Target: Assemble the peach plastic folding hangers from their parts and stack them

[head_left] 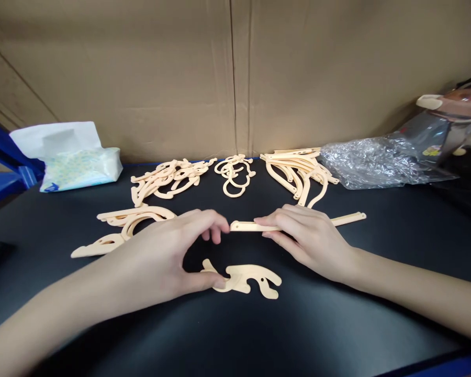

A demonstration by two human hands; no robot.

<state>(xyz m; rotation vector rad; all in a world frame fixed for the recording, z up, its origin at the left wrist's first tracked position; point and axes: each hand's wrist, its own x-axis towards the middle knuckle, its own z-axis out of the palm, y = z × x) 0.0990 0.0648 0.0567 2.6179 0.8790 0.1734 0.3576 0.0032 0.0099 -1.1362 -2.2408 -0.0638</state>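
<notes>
My right hand (308, 238) pinches a long cream plastic hanger arm (349, 218) that lies across the black table (235, 335), its left end near my left fingers. My left hand (168, 256) is curled, with its thumb pressing on a flat cream hook-shaped piece (255, 280) on the table and its fingertips close to the end of the arm. Another cream curved arm piece (129, 220) lies just behind my left hand.
Piles of cream hanger parts lie at the back: curved pieces (168, 178), round hooks (234, 173), long arms (298, 167). A tissue pack (78, 162) sits back left, a clear plastic bag (372, 162) back right. A cardboard wall (235, 73) stands behind.
</notes>
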